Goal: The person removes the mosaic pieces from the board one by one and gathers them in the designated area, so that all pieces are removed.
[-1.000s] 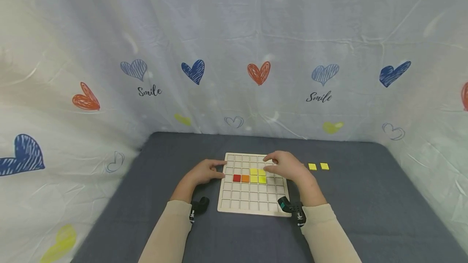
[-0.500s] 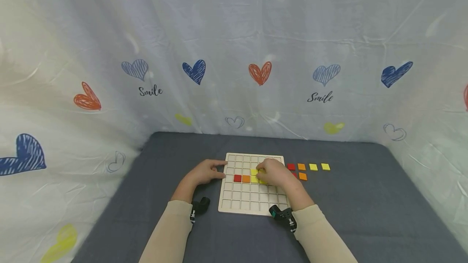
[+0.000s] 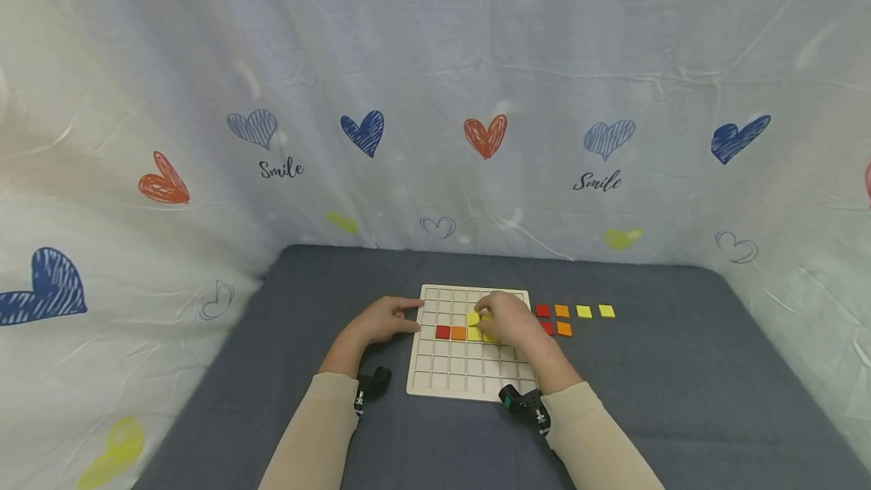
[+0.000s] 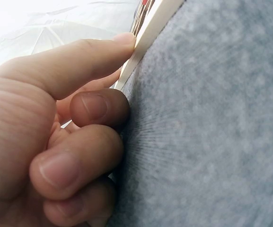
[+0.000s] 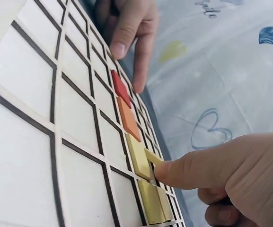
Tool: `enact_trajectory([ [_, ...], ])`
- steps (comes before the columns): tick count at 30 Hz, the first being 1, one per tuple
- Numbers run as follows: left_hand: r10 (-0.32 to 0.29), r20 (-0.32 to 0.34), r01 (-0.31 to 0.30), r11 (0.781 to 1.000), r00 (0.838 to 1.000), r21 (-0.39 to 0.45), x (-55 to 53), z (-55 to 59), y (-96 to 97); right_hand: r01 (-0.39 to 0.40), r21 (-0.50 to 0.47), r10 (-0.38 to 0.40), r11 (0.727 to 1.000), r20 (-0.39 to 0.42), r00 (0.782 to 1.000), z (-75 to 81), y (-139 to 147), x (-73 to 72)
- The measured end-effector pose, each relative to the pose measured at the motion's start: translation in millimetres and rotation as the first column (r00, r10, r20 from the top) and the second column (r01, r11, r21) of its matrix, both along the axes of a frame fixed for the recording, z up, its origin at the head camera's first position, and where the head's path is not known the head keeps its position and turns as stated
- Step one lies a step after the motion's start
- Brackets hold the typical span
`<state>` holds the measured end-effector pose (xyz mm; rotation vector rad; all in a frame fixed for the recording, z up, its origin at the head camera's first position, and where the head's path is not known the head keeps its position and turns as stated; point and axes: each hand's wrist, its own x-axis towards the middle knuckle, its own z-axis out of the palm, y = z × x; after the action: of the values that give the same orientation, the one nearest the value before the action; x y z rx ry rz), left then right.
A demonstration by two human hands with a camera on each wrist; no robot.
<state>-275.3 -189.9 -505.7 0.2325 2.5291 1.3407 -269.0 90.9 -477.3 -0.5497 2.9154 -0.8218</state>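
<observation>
A pale wooden grid board (image 3: 445, 384) lies on the dark cloth. My left hand (image 3: 377, 320) is at its left side, thumb and index finger extended against the edge; the other fingers curl beneath in the left wrist view. A red tile (image 3: 443, 332), an orange tile (image 3: 459, 333) and a yellow tile (image 3: 474, 334) sit in one row of cells. My right hand (image 3: 506, 318) pinches a yellow tile (image 3: 472, 318) in the row behind, and that tile tilts up from its cell. Another yellow tile (image 5: 150, 201) sits under the hand, partly covered in the head view.
Right of the board, loose tiles lie on the cloth: a red tile (image 3: 542, 310), orange tiles (image 3: 564, 330) and yellow tiles (image 3: 606, 311). Another red one is partly behind the right wrist. A white curtain (image 3: 422, 172) printed with hearts hangs behind the table.
My right hand has moved left and down from the board's right part to the yellow tiles, uncovering the loose red and orange ones. A back-row yellow tile now tilts. My left hand stays still.
</observation>
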Motion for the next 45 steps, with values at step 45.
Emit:
enact_trajectory([
  [45,0.0,0.015,0.0,1.0,1.0,0.001,-2.3,-2.8,-0.5,0.203,-0.299,-0.159,0.932,0.165,0.973,61.4,125,3.4],
])
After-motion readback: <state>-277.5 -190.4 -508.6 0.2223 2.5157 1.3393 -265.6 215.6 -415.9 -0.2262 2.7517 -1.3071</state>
